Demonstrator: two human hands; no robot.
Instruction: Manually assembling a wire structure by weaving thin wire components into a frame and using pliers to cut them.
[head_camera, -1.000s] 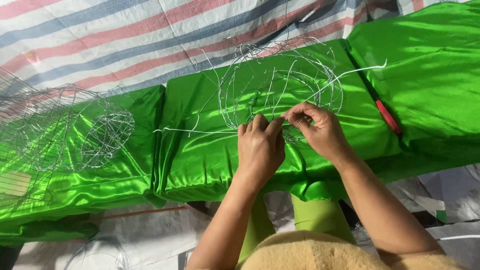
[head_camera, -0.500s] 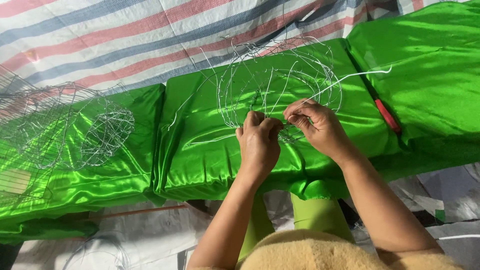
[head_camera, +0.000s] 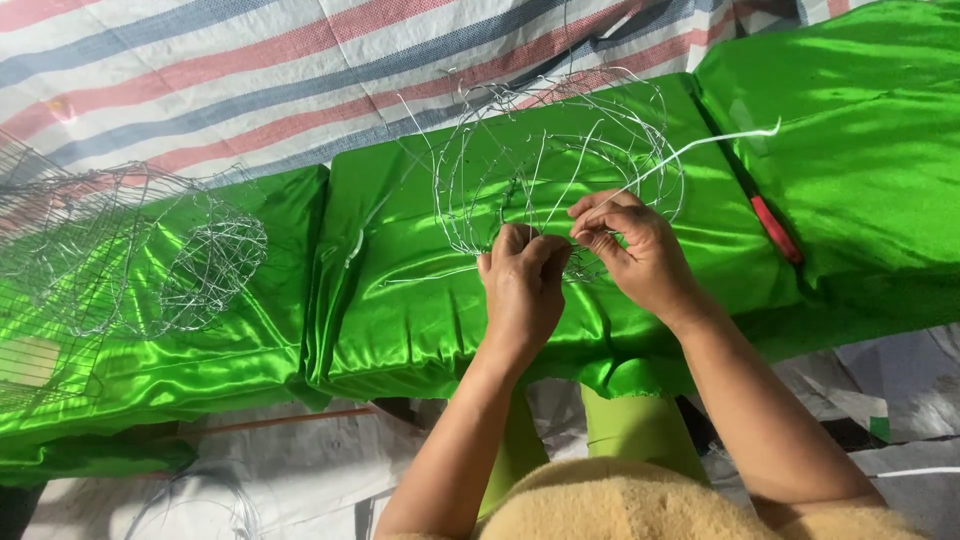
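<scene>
Wire frame (head_camera: 545, 165), a half-woven dome with loose strands, lies beyond both hands; left hand (head_camera: 522, 285) and right hand (head_camera: 635, 250) each pinch its near-edge wires.

Green satin surface (head_camera: 400, 310): wire frame (head_camera: 540, 170) centre, wire cages (head_camera: 130, 260) left, red-handled tool (head_camera: 775, 228) right.

Wire frame (head_camera: 540, 160): thin silver wire bent into a rounded, open cage, loose ends sticking out. Set on green cloth (head_camera: 400, 300), pinched at its near edge between both hands.
</scene>
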